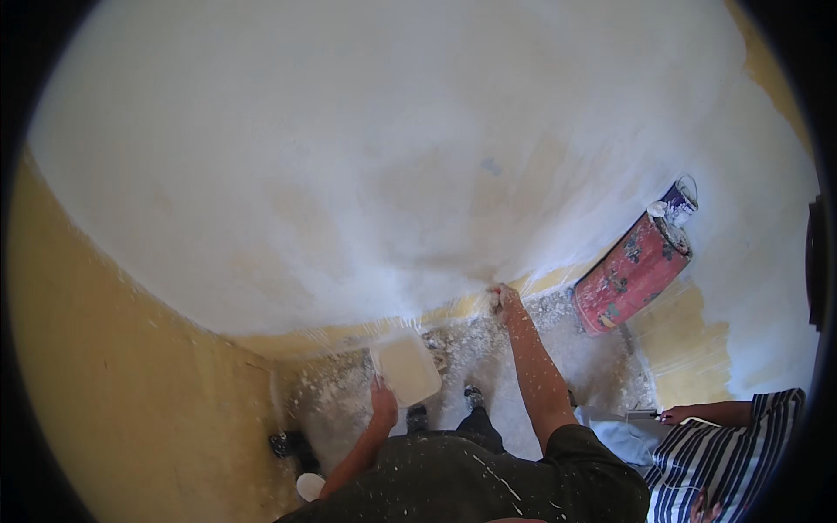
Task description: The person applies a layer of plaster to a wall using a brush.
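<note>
No text, label, brand, number or sign can be read in the head view.

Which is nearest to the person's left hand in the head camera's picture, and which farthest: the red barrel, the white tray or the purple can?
1. White tray: in the left hand, gripped at its edge.
2. Red barrel: off to the right.
3. Purple can: farther right, beyond the barrel's upper end.
</note>
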A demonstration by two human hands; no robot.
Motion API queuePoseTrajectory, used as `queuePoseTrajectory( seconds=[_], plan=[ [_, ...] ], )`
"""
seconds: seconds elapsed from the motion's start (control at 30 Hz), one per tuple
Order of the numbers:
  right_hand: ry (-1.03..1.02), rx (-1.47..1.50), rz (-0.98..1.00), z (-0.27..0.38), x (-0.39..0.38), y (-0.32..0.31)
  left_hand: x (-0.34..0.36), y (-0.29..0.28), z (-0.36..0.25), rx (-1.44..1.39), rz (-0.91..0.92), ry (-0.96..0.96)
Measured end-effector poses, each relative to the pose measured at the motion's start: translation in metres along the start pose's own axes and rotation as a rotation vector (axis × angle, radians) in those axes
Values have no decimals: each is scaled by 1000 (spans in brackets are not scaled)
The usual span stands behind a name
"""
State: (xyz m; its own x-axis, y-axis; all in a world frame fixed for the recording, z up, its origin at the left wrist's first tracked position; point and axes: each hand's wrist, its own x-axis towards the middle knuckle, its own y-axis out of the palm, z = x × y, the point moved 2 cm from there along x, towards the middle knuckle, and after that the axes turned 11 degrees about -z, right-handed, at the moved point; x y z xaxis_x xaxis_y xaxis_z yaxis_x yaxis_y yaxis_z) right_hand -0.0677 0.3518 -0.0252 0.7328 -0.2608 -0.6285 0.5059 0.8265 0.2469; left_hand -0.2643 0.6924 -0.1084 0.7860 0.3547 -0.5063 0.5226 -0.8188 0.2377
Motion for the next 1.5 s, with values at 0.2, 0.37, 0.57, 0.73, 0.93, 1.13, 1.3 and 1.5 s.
queuePoseTrajectory(
  seconds=[0.2, 0.37, 0.57, 0.73, 0.93, 1.13, 1.3, 1.5],
  plan=[
    [-1679, -1140, -199, 98, -39, 44, 10, 1, 4, -101, -12, 52],
    [-890, 195, 79, 272, -177, 98, -4, 23, -17, -123, -38, -28],
    [-785, 400, 378, 299, -221, 106, -19, 32, -30, -178, 79, -14],
    [-481, 339, 205, 151, -100, 64, -21, 14, -30, -209, 73, -65],
    [-53, -32, 52, 10, -12, 13, -13, -3, -14, -170, 30, -30],
    [-1075, -1094, -90, 133, -62, 64, -2, -8, -7, -112, -12, -69],
    [-834, 250, 164, 281, -194, 103, -9, 7, -12, -151, -10, 8],
    [-811, 268, 303, 289, -212, 112, -24, 27, -27, -329, 16, 27]
  ],
)
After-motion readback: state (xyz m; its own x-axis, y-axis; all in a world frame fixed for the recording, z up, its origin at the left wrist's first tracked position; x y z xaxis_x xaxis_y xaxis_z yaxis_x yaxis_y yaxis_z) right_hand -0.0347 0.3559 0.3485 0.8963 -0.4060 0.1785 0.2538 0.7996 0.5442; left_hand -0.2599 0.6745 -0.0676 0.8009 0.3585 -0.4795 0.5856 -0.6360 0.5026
